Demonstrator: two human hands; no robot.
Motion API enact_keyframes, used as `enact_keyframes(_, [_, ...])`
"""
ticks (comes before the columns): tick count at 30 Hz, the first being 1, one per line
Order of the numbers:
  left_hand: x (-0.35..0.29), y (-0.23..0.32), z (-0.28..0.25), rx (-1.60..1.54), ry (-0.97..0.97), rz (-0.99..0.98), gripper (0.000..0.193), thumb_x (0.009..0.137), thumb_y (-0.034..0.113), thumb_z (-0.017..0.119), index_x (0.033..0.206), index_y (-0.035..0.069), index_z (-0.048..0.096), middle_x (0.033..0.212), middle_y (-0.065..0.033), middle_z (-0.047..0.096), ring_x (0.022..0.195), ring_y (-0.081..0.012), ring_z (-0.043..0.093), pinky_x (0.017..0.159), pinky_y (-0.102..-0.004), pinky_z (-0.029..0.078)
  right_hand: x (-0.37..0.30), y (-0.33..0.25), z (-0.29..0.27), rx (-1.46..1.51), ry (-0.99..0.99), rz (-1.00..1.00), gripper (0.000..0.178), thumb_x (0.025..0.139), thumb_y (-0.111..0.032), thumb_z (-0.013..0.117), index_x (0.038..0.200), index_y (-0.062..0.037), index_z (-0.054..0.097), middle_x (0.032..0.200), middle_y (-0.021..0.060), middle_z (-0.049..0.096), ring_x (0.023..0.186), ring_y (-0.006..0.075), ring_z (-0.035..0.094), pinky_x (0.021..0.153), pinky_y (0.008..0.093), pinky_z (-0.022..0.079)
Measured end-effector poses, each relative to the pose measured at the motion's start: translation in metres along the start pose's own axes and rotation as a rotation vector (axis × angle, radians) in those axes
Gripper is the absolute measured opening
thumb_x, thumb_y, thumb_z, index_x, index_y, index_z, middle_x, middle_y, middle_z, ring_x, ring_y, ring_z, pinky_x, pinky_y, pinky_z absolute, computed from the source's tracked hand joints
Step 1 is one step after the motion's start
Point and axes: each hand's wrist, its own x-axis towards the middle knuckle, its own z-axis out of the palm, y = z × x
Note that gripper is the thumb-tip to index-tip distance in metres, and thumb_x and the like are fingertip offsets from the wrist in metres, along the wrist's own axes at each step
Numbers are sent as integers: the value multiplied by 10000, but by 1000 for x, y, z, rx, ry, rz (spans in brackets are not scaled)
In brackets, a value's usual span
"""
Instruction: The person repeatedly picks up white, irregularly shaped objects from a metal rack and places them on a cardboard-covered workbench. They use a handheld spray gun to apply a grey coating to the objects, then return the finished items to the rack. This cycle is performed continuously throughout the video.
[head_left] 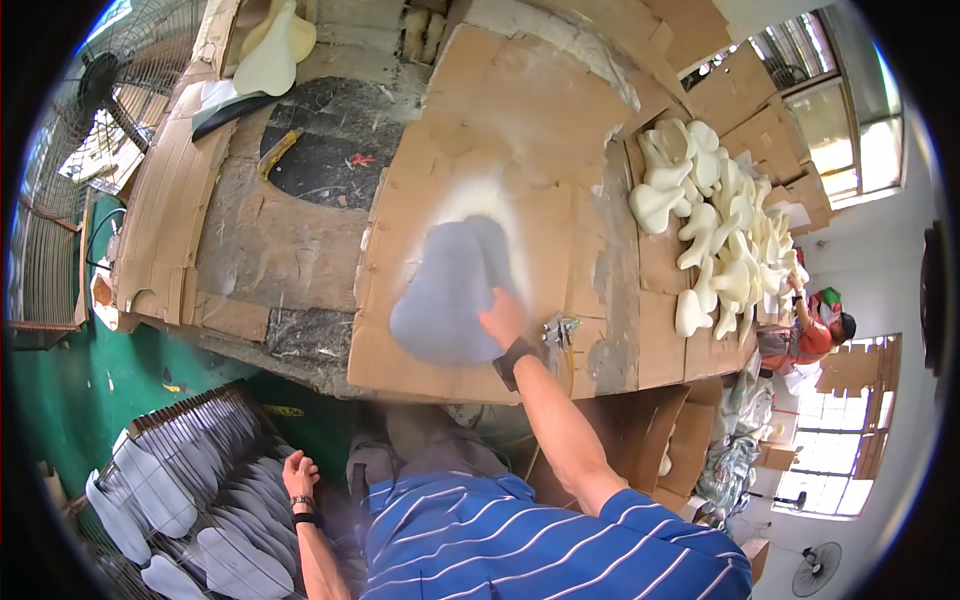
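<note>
Presently, head view, grey pad: saddle-shaped grey pad [440, 300] lies on a cardboard sheet [540, 110], broad end toward the wearer, narrow end away; pale whitish dusting [483, 192] marks the cardboard around its far end.
Right hand: right hand [503, 318] is at the pad's right edge, fingertips against it; whether they pinch the edge or only rest on it, cannot tell. Dark wristband [512, 362] worn.
Left hand: left hand [300, 473] is well apart from the pad, below and to its left, beside the wire rack; fingers are loosely curled, and whether they grip anything, cannot tell.
Wire rack: wire rack [190, 410], below and left of the pad, carries several rows of grey pieces [235, 560].
Metal tool: metal tool [560, 330], resembling a spray gun, is near the pad on its right, just beyond the right hand.
Cream pieces: heap of cream pieces [735, 265], rounded and lobed, lies well to the right of the pad.
Dark patch: black patch [325, 120], beyond and left of the pad, bears a red scrap [361, 159]; a yellow-handled tool [278, 153] lies along its left edge.
Co-worker: person in an orange-red top [815, 345], far right of the pad, reaches one arm toward the heap.
</note>
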Motion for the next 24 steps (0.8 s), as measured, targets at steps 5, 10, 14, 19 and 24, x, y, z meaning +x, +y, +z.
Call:
enact_keyframes(5, [-16, 77, 53, 55, -128, 213, 362, 984, 225, 660, 1303, 63, 608, 1028, -53, 684, 832, -147, 670, 714, -290, 577, -26, -52, -37, 241, 27, -208, 432, 777, -120, 649, 1190, 1, 612, 990, 288, 699, 918, 472, 673, 832, 517, 535])
enact_keyframes(10, [-65, 169, 176, -23, -624, 94, 583, 1034, 486, 555, 1395, 29, 538, 1180, -141, 670, 1077, -292, 664, 892, -488, 584, -21, -106, -87, 490, 50, -371, 437, 779, -95, 644, 1196, 29, 603, 1046, 300, 681, 977, 467, 661, 861, 498, 523])
enact_keyframes(14, [-68, 179, 265, 263, -776, 475, 810, 1005, 663, 434, 1489, 14, 434, 1399, -167, 582, 1250, -375, 579, 1027, -600, 485, -37, -135, -133, 743, -19, -387, 426, 780, -88, 665, 1175, 56, 596, 1073, 297, 674, 1011, 430, 665, 874, 459, 520])
enact_keyframes(19, [-100, 207, 316, -598, -1052, -29, 788, 1005, 636, 475, 1506, 30, 427, 1471, -140, 548, 1326, -298, 549, 1121, -470, 436, -76, -94, -165, 1027, -126, -257, 412, 861, -94, 727, 1236, 18, 596, 1111, 79, 679, 1008, 137, 613, 876, 315, 506])
enact_keyframes(24, [-147, 210, 286, -318, -809, 173, 586, 979, 344, 684, 1392, -39, 522, 1321, -136, 643, 1168, -256, 646, 1013, -412, 522, -127, -21, -161, 1077, -212, -36, 409, 863, -98, 740, 1222, 43, 606, 1105, 85, 681, 1002, 149, 619, 894, 316, 501])
